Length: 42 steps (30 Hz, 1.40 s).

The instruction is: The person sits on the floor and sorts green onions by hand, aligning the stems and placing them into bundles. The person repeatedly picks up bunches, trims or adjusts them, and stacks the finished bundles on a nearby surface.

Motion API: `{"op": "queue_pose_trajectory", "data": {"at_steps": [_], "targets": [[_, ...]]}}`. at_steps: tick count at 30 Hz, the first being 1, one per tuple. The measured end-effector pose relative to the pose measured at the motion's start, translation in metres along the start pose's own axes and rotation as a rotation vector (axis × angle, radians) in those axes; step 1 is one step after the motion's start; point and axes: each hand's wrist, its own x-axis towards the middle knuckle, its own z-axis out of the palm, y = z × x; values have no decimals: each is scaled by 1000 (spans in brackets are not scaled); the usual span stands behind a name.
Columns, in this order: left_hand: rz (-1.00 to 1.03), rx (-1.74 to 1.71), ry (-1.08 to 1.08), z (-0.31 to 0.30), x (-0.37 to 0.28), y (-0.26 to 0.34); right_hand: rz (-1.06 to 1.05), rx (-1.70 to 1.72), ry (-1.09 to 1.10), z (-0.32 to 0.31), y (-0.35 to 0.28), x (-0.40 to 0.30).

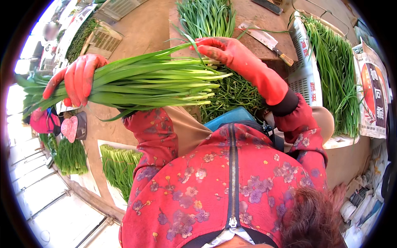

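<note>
A bunch of long flat green leaves, likely garlic chives (155,80), lies sideways in front of my chest. My left hand (76,77), in a red rubber glove, grips its leafy end. The pale cut stems point right. My right hand (228,54), gloved the same way, is above the stem end, its fingertips pinched on a loose chive leaf (178,48). Beyond it, another pile of chives (207,20) rests on a wooden board (248,51). A cleaver (260,35) with a wooden handle lies on that board, right of the pile.
At right, a white plastic crate (299,57) holds more chives (332,77), beside a printed sack (372,90). Leaf trimmings (235,96) are heaped below my hands. Tied chives (119,167) lie at lower left. Another crate (104,40) stands at upper left.
</note>
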Motion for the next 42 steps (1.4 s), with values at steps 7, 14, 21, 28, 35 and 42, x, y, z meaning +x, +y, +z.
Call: {"op": "queue_pose_trajectory", "data": {"at_steps": [7, 14, 21, 28, 35, 42], "targets": [[-38, 62, -58, 1, 2, -2, 161, 54, 17, 9, -8, 1], [81, 25, -53, 12, 1, 8, -340, -712, 380, -18, 51, -5], [48, 51, -87, 18, 0, 20, 241, -965, -99, -44, 64, -44], [119, 116, 184, -2, -11, 22, 226, 429, -375, -69, 99, -43], [92, 242, 981, -19, -46, 47, 204, 75, -252, -40, 59, -45], [0, 904, 1131, -41, -55, 41, -35, -264, -32, -29, 40, -24]]}}
